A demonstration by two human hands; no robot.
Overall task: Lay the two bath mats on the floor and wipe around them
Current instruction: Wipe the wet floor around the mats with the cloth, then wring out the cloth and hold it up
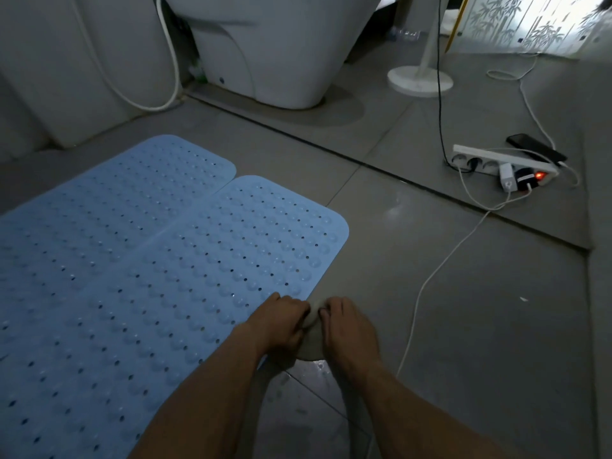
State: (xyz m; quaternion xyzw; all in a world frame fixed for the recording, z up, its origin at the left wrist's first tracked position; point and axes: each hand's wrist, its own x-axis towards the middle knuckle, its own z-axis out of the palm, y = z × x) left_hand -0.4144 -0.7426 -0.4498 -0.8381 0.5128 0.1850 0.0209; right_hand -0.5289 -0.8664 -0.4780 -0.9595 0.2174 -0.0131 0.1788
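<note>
On grey bathroom floor tiles [463, 309], beside the near edge of two pale-blue perforated rubber bath mats [149, 260] already laid flat and touching edge to edge, presumably to cover the standing area. Left hand [281, 321] and right hand [347, 326] together, fingers curled around a small light-grey cloth wad [313, 339], apparently bunching it for wiping. White power strip [500, 164] well apart.

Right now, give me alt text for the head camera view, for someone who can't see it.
Both hands, left hand and right hand, hold a pale cloth on the grey floor beside two blue bath mats lying flat side by side. A power strip lies further right.
</note>
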